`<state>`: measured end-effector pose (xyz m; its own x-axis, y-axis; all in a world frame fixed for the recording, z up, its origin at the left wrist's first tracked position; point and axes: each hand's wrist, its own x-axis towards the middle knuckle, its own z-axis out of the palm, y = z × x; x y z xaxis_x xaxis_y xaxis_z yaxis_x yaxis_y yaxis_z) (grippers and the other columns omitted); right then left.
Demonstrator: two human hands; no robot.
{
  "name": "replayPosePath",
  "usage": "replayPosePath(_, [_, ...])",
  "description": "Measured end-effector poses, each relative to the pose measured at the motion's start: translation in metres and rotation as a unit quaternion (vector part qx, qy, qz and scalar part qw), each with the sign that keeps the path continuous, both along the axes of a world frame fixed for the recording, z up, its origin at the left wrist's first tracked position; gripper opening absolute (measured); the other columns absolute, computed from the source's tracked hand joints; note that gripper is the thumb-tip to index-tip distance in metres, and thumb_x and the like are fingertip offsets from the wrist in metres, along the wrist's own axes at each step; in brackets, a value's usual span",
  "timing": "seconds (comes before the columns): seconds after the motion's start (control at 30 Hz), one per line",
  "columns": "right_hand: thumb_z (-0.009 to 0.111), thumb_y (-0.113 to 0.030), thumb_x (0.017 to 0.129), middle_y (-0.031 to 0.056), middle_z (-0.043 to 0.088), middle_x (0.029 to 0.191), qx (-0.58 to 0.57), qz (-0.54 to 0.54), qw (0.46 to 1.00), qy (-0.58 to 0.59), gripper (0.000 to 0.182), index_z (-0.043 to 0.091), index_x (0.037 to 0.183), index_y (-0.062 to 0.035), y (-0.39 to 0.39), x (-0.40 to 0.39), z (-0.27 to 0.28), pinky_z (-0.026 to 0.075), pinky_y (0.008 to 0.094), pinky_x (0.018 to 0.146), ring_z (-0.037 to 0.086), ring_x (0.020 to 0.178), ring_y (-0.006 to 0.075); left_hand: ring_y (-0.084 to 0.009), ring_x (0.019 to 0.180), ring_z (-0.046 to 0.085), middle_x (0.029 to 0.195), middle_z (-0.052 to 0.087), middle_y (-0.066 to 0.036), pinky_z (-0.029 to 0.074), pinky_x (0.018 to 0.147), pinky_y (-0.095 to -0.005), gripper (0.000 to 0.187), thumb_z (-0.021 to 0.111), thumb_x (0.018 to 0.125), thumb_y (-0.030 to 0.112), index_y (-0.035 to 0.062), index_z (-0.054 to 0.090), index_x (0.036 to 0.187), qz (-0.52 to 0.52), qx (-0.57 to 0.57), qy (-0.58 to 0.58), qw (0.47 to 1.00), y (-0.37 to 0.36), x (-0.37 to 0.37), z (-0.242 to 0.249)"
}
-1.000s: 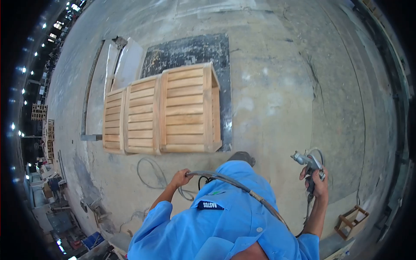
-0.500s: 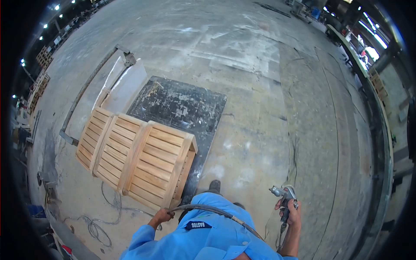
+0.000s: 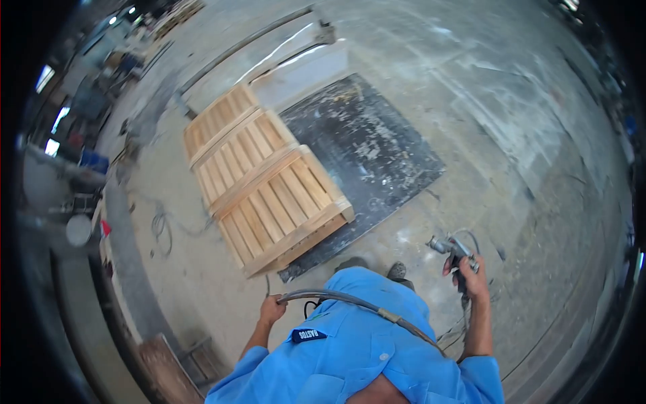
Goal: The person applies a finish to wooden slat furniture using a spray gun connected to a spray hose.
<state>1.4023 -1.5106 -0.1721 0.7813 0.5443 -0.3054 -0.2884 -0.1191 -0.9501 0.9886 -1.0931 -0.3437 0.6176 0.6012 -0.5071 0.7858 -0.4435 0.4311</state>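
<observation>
My right hand [image 3: 476,278] is wrapped round the grip of a metal spray gun [image 3: 456,250], its nozzle pointing left over the floor. My left hand [image 3: 272,309] is closed on a dark hose [image 3: 336,295], which runs across the front of my blue shirt to the right. Ahead and to the left lies a slatted wooden furniture piece [image 3: 259,192] in three sections, its near end close to my left hand. Partly under it, a scuffed black board [image 3: 367,151] lies flat on the floor.
A long metal bar [image 3: 245,42] and a white panel [image 3: 306,79] stand behind the wood. Thin hose loops [image 3: 160,225] lie on the floor at left. A brown board [image 3: 167,367] is at lower left, and a blue drum [image 3: 94,160] stands farther off.
My view has turned left, so the wooden piece and black board appear farther right and rotated. Both hands keep their hold on the hose and spray gun.
</observation>
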Motion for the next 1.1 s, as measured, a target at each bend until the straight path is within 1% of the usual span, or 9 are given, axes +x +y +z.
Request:
replayPosePath(0.13, [0.067,-0.058,0.093,0.005,0.067,0.082,-0.033,0.101,0.994,-0.04,0.073,0.06,0.14,-0.003,0.045,0.079,0.019,0.043,0.0229,0.049,0.064,0.071,0.0105,-0.0445,0.075,0.067,0.078,0.069,-0.025,0.053,0.066,-0.0428,0.023,0.065,0.093,0.024,0.0042,0.076,0.088,0.148,0.032,-0.1,0.983,-0.063,-0.018,-0.006])
replayPosePath(0.23, [0.067,-0.052,0.096,0.0043,0.067,0.081,-0.039,0.176,0.981,-0.069,0.065,0.06,0.142,-0.0067,0.087,0.126,0.031,0.046,0.0249,0.055,0.064,0.073,0.0108,-0.0328,0.069,0.069,0.075,0.067,-0.026,0.05,0.063,-0.041,0.024,0.061,0.096,0.019,0.0011,0.075,0.089,0.207,0.038,-0.115,0.971,-0.098,-0.011,-0.006])
replayPosePath(0.3, [0.066,-0.057,0.094,0.0037,0.067,0.081,-0.021,0.193,0.976,-0.096,0.069,0.061,0.142,-0.0074,0.114,0.151,0.019,0.045,0.0248,0.051,0.065,0.075,0.011,-0.0207,0.067,0.065,0.07,0.064,-0.024,0.049,0.062,-0.0396,0.024,0.06,0.097,0.017,-0.0014,0.073,0.089,0.258,0.035,-0.153,0.953,-0.106,-0.009,-0.016])
replayPosePath(0.47, [0.065,-0.061,0.094,0.003,0.068,0.083,-0.002,0.248,0.96,-0.133,0.071,0.062,0.141,-0.0081,0.16,0.205,0.004,0.043,0.0253,0.047,0.067,0.076,0.0115,-0.0187,0.065,0.06,0.068,0.065,-0.018,0.048,0.061,-0.0379,0.025,0.059,0.098,0.017,-0.0022,0.072,0.087,0.303,0.008,-0.096,0.948,-0.124,-0.011,0.002])
replayPosePath(0.53, [0.067,-0.042,0.099,0.0053,0.067,0.082,-0.017,0.261,0.955,-0.137,0.055,0.062,0.14,-0.0052,0.178,0.224,-0.001,0.053,0.0325,0.069,0.063,0.074,0.0127,-0.0151,0.064,0.056,0.067,0.065,-0.015,0.046,0.06,-0.037,0.027,0.059,0.1,0.018,-0.002,0.071,0.086,0.34,0.023,-0.122,0.932,-0.129,-0.006,0.015])
replayPosePath(0.7, [0.068,-0.038,0.098,0.0056,0.071,0.088,-0.003,0.299,0.948,-0.106,0.052,0.064,0.139,-0.0071,0.23,0.277,-0.037,0.054,0.033,0.073,0.064,0.075,0.014,-0.0125,0.066,0.055,0.067,0.065,-0.008,0.045,0.059,-0.034,0.031,0.058,0.102,0.02,-0.0016,0.072,0.085,0.401,0.027,-0.085,0.912,-0.166,0.019,0.049])
replayPosePath(0.87, [0.07,-0.035,0.096,0.0152,0.076,0.11,0.005,0.352,0.922,-0.164,0.051,0.064,0.137,-0.006,0.276,0.317,-0.04,0.056,0.037,0.082,0.073,0.091,0.0213,-0.0137,0.07,0.058,0.072,0.067,-0.006,0.047,0.063,-0.0335,0.037,0.056,0.104,0.026,-0.0026,0.072,0.087,0.428,0.032,-0.056,0.902,-0.181,0.085,0.084])
replayPosePath(0.93, [0.07,-0.035,0.095,0.0178,0.076,0.11,0.012,0.366,0.917,-0.16,0.051,0.064,0.137,-0.0059,0.289,0.328,-0.051,0.056,0.0369,0.083,0.074,0.094,0.0214,-0.0156,0.073,0.06,0.073,0.067,-0.008,0.049,0.067,-0.0341,0.043,0.055,0.105,0.032,-0.0044,0.072,0.09,0.374,0.038,-0.113,0.92,-0.179,0.095,0.09])
replayPosePath(1.1, [0.071,-0.036,0.095,0.018,0.076,0.107,0.06,0.347,0.908,-0.229,0.051,0.064,0.137,-0.0072,0.309,0.346,-0.082,0.056,0.0363,0.082,0.075,0.092,0.0228,-0.0175,0.075,0.062,0.074,0.068,-0.011,0.051,0.07,-0.0352,0.048,0.054,0.105,0.036,-0.0061,0.073,0.091,0.401,0.08,-0.043,0.911,-0.166,0.137,0.119])
